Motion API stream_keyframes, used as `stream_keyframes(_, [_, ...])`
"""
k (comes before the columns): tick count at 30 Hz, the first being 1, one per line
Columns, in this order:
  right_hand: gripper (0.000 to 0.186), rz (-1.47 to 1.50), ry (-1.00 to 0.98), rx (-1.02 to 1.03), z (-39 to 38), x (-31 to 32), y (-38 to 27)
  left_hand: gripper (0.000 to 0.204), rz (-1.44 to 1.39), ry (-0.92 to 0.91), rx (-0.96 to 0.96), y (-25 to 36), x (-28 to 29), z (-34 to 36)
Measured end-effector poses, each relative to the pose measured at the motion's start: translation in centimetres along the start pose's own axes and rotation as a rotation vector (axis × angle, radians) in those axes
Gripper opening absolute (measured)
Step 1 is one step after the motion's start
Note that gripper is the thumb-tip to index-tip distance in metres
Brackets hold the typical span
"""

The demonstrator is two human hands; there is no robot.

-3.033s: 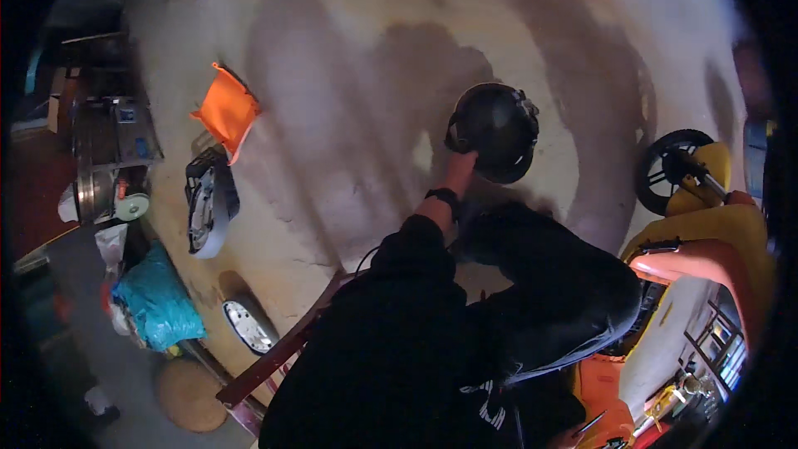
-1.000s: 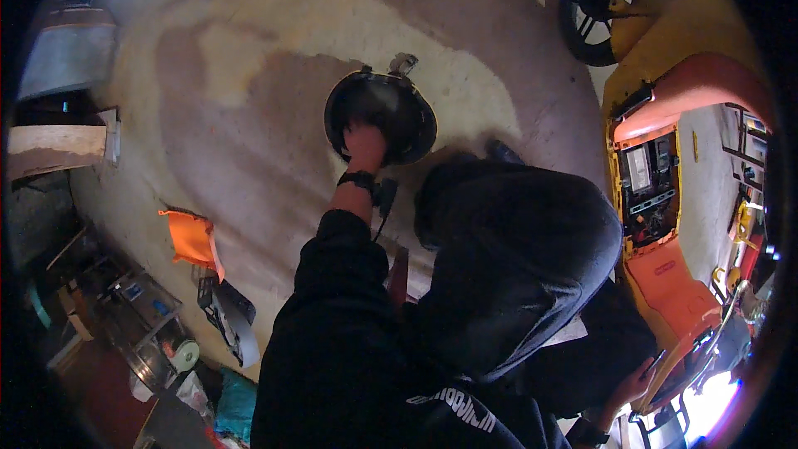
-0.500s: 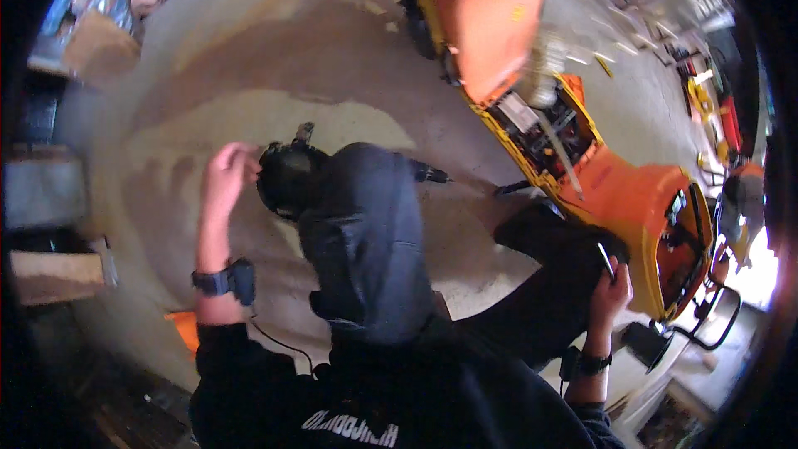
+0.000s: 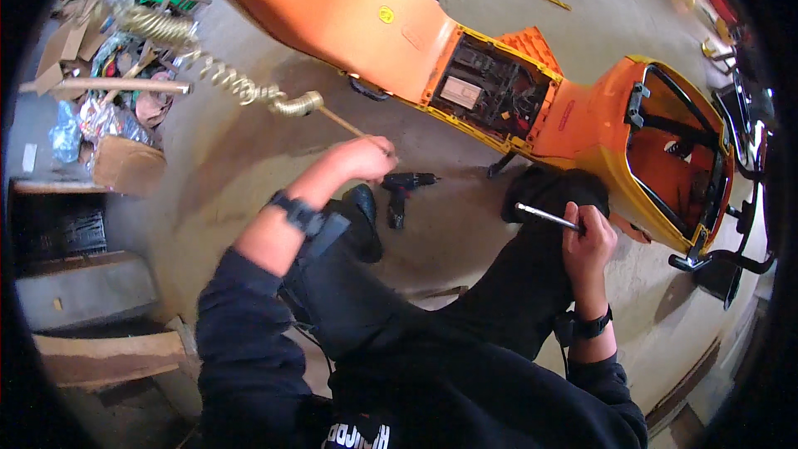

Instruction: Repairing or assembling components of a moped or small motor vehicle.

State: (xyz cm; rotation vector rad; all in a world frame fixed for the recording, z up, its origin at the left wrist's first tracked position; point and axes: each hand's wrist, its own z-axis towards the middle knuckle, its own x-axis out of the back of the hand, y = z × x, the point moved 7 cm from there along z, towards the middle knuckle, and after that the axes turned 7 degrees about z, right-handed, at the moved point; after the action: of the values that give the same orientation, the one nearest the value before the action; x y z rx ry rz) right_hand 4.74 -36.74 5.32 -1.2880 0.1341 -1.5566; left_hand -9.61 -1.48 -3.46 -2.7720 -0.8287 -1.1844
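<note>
Your right grip (image 4: pixel 593 239) is closed round a slim silver rod (image 4: pixel 542 214), which points left over your right leg, near the orange-and-yellow vehicle body (image 4: pixel 332 21). Your left grip (image 4: pixel 364 160) has its fingers curled by the straight end of a coiled hose (image 4: pixel 245 87); whether it holds anything, I can't tell. Between your feet, a dark power drill (image 4: pixel 397 193) lies on the floor (image 4: pixel 453 241).

The left hand (image 4: pixel 367 160) is hovering ahead, forearm (image 4: pixel 264 237) slanting inward. The right hand (image 4: pixel 591 239) is gripping near the right knee (image 4: pixel 553 195).
</note>
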Motion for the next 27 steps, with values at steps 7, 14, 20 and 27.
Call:
stream_keyframes(7, [0.026,-0.043,-0.041,-0.118,-1.3,1.1,1.6,0.036,-0.049,-0.039,0.288,-6.8,-18.2,18.5])
stream_keyframes(14, [0.03,-0.134,-0.042,-0.125,-0.5,1.1,1.9,0.039,-0.236,-0.033,0.395,-15.9,-39.6,20.5])
stream_keyframes(20, [0.022,-0.269,-0.137,-0.107,-0.7,0.8,2.0,0.049,-0.441,0.101,0.494,-13.0,-39.9,23.8])
stream_keyframes(27, [0.02,-0.192,-0.139,-0.055,0.2,0.0,1.8,0.053,-0.262,0.434,0.256,-18.1,-43.2,26.4])
